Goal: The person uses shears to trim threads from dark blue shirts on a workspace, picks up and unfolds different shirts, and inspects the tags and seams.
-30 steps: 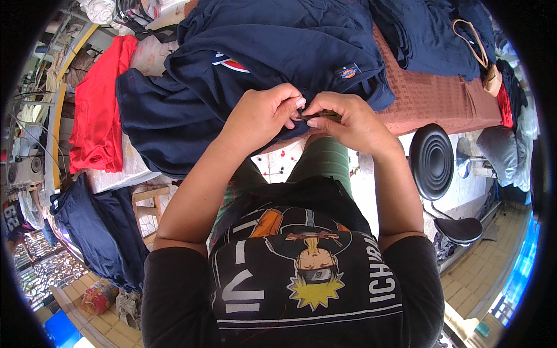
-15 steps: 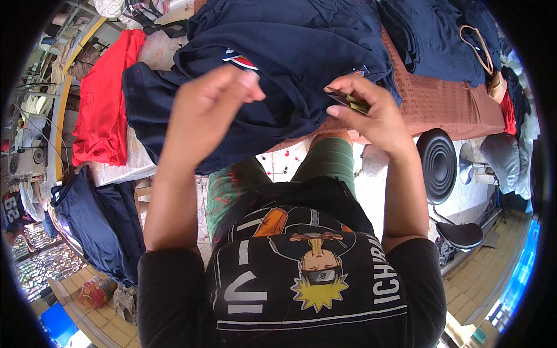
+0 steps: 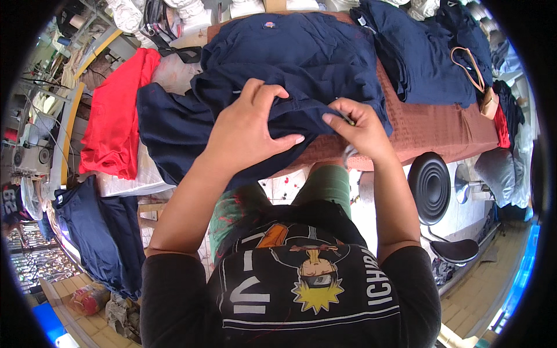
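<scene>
On the brown-covered worktop (image 3: 429,127), central stretch: navy garment (image 3: 296,55), crumpled into loose folds and spilling over the front edge toward the lap. Whether one piece or several, cannot tell. Near its far edge: small label (image 3: 269,25).

At the near folds, right hand (image 3: 364,129): fingers closed in a pinch on a raised edge of the navy garment. Also lodged within the same grip: slim tool (image 3: 348,119), mostly hidden by the palm. Just below: small grey loop (image 3: 348,153), too blurred to identify.

Left hand (image 3: 246,130): over the same folds, fingers bent and spread well apart from the thumb, gripping nothing visible. Contact with the cloth: cannot tell.

Right part of worktop: folded navy garments (image 3: 415,64), near the central one. Alongside, toward the right end: tan strap (image 3: 477,72), looped, with a tan block-like piece (image 3: 489,103) at its lower end.

Left of the navy garment: glossy red cloth (image 3: 113,119), hanging forward. Lower left: another navy garment (image 3: 101,232), draped.

Beyond worktop's far edge: white turned pillars (image 3: 191,17). Off right, below worktop level: black round stool seat (image 3: 429,187), with concentric rings; just beyond, smaller black seat (image 3: 455,251).
</scene>
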The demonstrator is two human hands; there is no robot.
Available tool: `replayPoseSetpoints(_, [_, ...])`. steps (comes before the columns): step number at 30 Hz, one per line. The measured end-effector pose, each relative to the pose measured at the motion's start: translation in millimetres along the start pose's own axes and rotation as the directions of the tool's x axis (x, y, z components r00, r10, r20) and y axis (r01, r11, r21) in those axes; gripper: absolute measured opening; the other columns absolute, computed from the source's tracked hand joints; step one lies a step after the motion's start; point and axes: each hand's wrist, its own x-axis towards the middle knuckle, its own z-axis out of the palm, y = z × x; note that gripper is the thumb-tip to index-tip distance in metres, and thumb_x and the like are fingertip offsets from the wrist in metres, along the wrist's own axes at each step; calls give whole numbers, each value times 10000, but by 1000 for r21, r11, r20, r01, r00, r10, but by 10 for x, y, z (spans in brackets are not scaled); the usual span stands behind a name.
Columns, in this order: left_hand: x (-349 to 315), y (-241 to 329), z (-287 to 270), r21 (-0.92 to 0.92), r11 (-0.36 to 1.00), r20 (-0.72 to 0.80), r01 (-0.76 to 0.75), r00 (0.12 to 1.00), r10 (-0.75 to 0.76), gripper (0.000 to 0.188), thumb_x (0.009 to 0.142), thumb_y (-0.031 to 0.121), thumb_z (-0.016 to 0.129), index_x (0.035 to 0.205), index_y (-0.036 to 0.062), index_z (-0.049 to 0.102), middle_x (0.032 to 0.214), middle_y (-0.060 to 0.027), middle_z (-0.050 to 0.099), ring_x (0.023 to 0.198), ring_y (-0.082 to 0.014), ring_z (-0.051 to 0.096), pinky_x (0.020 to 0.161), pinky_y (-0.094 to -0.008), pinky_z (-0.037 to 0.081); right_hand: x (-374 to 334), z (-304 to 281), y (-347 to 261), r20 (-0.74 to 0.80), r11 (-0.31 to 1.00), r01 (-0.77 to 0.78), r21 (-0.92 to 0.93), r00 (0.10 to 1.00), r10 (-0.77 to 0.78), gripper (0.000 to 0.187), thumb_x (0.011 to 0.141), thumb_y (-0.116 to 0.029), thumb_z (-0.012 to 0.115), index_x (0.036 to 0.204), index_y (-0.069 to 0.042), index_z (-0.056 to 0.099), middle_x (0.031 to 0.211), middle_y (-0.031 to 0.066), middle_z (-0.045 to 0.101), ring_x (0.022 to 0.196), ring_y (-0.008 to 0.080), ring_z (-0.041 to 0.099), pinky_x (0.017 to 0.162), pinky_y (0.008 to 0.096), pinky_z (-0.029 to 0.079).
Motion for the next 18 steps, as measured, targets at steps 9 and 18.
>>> replayPoseSetpoints(9, [-21, -323, -18, -791, 516, 286, 330, 944, -164, 259, 944, 205, 555, 934, -36, 647, 790, -41, 659, 739, -138, 633, 727, -253, 496, 128, -112, -137, -188, 1000, -14, -17, 982, 10, 279, 860, -266, 732, 740, -32, 641, 626, -71, 488, 623, 22, 406, 564, 200, 341])
replayPoseSetpoints(18, [-126, -210, 40, -809, 217, 522, 546, 837, -162, 402, 976, 395, 510, 893, 30, 656, 624, -20, 597, 443, -63, 506, 369, -179, 331, 125, -84, -103, -276, 999, 34, -5, 961, -34, 248, 855, -259, 738, 763, -42, 658, 634, -80, 516, 624, 17, 421, 571, 193, 350])
